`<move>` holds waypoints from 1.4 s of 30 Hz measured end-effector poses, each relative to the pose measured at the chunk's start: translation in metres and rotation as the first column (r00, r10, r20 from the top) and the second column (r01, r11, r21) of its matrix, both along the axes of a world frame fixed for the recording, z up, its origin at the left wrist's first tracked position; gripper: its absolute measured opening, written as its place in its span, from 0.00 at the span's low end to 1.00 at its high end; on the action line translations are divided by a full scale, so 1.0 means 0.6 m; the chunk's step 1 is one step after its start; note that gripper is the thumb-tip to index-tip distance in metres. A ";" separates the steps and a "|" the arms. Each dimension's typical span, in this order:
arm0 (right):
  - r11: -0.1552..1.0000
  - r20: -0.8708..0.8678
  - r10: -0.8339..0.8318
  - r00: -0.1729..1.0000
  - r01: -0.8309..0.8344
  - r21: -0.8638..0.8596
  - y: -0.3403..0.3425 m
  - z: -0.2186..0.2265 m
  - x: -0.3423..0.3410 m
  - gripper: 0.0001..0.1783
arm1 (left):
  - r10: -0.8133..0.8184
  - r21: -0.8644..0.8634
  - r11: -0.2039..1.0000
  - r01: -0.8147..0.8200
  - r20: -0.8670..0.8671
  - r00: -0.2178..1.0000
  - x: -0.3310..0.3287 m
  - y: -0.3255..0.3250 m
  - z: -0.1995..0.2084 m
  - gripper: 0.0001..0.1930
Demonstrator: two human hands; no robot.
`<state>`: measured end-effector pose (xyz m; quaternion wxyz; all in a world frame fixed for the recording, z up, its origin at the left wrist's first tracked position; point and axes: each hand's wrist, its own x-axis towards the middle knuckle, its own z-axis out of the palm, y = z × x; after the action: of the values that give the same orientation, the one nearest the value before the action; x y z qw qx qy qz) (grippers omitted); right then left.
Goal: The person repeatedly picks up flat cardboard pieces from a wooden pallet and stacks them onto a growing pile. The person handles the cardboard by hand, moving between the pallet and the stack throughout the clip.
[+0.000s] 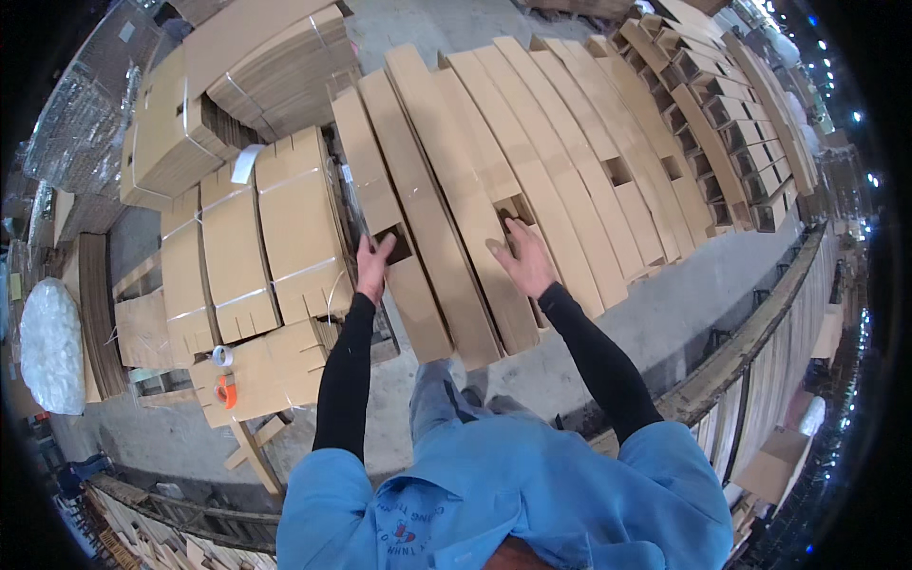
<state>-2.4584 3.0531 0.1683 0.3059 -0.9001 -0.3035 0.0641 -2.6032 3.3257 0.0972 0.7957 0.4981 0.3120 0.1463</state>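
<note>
Long, narrow brown cardboard boxes (446,190) lie side by side in a row before me, several with square cut-outs in the top. My left hand (373,267) is at the left edge of the leftmost box (366,171), thumb and fingers apart, next to its dark square cut-out (395,244). Over a box further right, my right hand (525,260) has its fingers spread, the fingertips at another cut-out (514,208). Neither hand visibly holds anything. What lies inside the cut-outs is too dark to make out.
Strapped stacks of flat cardboard (233,242) stand at the left. An orange tape dispenser (226,390) and a tape roll (222,356) lie on cardboard there. Open-ended boxes (727,123) are piled far right. A long rail (750,347) runs along the right.
</note>
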 end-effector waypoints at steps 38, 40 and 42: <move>0.089 -0.822 -0.562 0.091 0.995 0.049 -0.267 -0.001 -0.162 0.46 | 0.147 -0.180 0.974 -0.137 0.045 0.988 0.141 0.195 -0.092 0.22; -0.155 -0.938 -0.229 -0.259 0.961 -0.228 -0.253 -0.022 -0.174 0.47 | 0.135 -0.173 0.978 -0.118 0.087 0.987 0.158 0.220 -0.087 0.28; -0.086 -0.982 -0.036 -0.185 0.980 -0.182 -0.238 -0.080 -0.184 0.50 | 0.097 -0.114 0.990 -0.082 0.129 0.987 0.180 0.207 -0.065 0.28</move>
<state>-2.5688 2.9102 0.1201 0.7422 -0.3981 0.5105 0.1736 -2.4955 3.4501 0.0583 0.8332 0.4289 0.2873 0.1981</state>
